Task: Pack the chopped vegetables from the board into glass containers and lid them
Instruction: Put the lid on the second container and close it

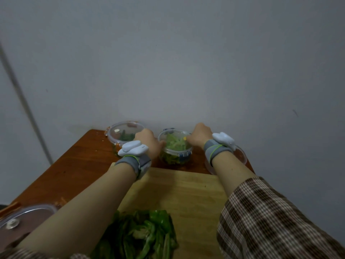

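Fingers on both sides curl down over the rim of the blue-clipped container (175, 156), so that I grip it between my left hand (149, 141) and my right hand (199, 135); the fingertips are hidden behind the backs of my hands, and only the thumbs show, each touching the edge of the clear lid (174, 137) that sits on top. Pale green chopped vegetables (169, 158) fill this container nearly to the lid; it stands on the reddish-brown table (78, 161), just beyond the far edge of the wooden chopping board (190, 191). Grey wrist bands, each carrying a white device, wrap my left wrist (133, 152) and my right wrist (220, 144); a checked sleeve (270, 217) covers my right forearm. Just to the left of my left hand stands an orange-clipped container (123, 134), lidded, with darker green pieces inside; under my right wrist lies a clear round piece with a reddish rim (241, 156), and I cannot tell whether it is a container or a lid. Green pepper pieces (149, 232) are heaped on the near end of the board, between my forearms; a loose lid (24, 221) lies at the table's near left corner; a plain grey wall (186, 62) rises behind the table.
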